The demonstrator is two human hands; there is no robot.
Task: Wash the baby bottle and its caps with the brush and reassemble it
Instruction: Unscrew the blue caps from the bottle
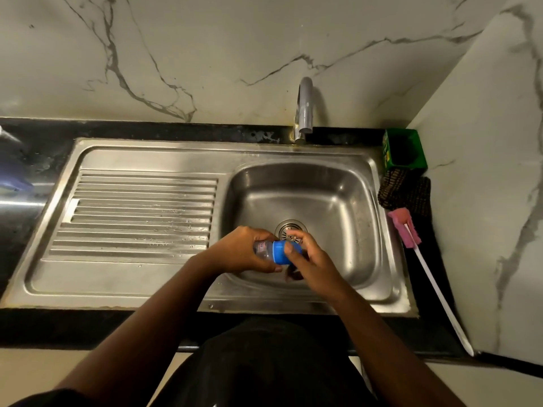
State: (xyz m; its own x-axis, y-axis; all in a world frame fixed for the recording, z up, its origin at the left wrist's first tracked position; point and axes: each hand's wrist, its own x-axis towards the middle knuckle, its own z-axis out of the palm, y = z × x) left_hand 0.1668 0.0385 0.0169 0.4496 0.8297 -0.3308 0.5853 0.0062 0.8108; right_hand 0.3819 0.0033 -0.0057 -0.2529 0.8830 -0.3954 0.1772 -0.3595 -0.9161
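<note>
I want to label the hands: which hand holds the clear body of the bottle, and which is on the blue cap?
The left hand grips the clear bottle body, lying sideways over the sink. The right hand is on the blue cap.

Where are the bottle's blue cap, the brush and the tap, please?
blue cap [281, 253]: head view, on its side wall.
brush [403, 229]: head view, on its pink sponge head.
tap [305, 110]: head view, on its curved spout.

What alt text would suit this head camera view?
Over a steel sink, a left hand holds a clear baby bottle while the right hand grips its blue cap. A pink-headed brush lies on the counter at right.
</note>
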